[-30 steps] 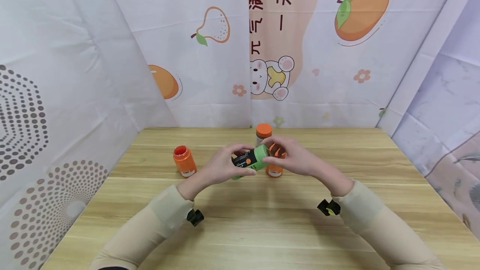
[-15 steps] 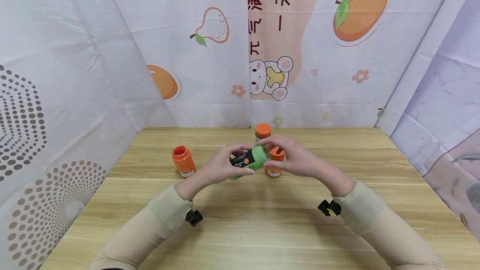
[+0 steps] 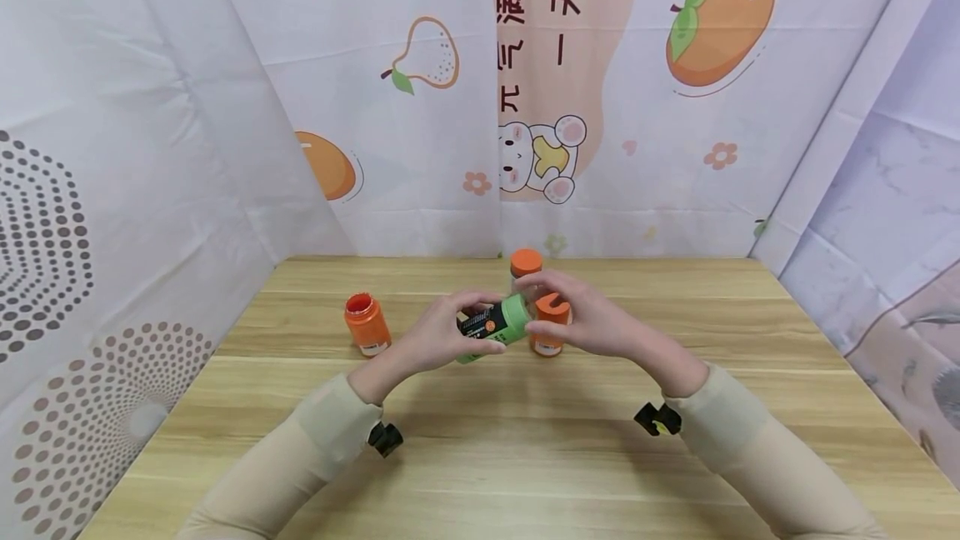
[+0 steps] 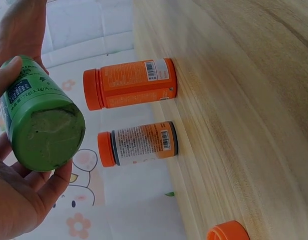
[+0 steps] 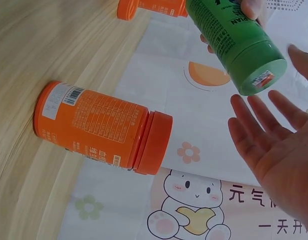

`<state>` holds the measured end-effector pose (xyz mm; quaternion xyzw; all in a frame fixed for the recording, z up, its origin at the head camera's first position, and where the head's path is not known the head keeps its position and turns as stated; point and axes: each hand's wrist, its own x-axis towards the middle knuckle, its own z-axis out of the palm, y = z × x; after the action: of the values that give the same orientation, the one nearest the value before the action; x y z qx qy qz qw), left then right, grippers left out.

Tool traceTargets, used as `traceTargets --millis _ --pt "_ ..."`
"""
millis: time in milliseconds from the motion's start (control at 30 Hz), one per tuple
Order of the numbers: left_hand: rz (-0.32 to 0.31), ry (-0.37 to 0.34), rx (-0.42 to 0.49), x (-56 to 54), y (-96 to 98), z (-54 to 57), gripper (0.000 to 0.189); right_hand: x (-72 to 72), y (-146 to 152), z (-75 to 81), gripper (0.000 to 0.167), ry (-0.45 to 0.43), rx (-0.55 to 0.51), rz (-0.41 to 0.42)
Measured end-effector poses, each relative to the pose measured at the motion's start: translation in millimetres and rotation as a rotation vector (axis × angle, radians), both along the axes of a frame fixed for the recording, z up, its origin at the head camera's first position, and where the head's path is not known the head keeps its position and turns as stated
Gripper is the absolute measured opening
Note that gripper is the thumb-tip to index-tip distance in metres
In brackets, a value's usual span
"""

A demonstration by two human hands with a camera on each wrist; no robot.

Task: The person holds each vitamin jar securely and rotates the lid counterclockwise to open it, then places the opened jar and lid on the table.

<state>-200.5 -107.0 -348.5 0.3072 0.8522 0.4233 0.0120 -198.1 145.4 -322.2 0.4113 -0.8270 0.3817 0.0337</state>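
Head view: A person's left hand (image 3: 435, 338) grips a green cylindrical plastic bottle with a black label panel (image 3: 483, 329), tilted above the pale wooden counter (image 3: 480, 457). The right hand (image 3: 588, 317) partly hides a lidded orange plastic bottle (image 3: 546, 343); an orange-lidded bottle with a white label (image 3: 527, 262) stands farther back, a lidless orange plastic bottle (image 3: 368, 327) to the left.

Left wrist view: Thumb and fingers wrap the green bottle; a firm, steady hold looks best here.

Right wrist view: The right hand is spread, apart from the green bottle's end. Fingers set evenly around that end, clear of neighbouring bottles, should help control.
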Motion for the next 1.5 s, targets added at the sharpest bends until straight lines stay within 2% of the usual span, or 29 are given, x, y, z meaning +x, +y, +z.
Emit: traceTargets --millis 333,533,833,1300,1500 --pt "0.003 -0.024 -0.013 2.2 1.4 0.6 0.06 2.5 -2.3 -0.9 0.038 -0.123 0.015 -0.074" --pt "-0.001 -0.017 -0.025 3.2 1.9 1.5 0.06 2.1 -2.1 -1.2 0.039 -0.155 0.072 -0.102" --pt "0.007 -0.022 -0.017 2.7 1.2 1.5 0.059 2.0 -3.4 1.0 0.035 -0.136 0.073 -0.095" --pt "0.011 -0.032 -0.022 0.0 0.8 1.1 0.06 3.0 1.8 -0.4 0.049 -0.05 0.038 -0.04" --pt "0.019 -0.042 -0.025 -0.4 1.4 1.1 0.061 2.8 1.4 0.8 0.049 -0.068 0.021 -0.026"
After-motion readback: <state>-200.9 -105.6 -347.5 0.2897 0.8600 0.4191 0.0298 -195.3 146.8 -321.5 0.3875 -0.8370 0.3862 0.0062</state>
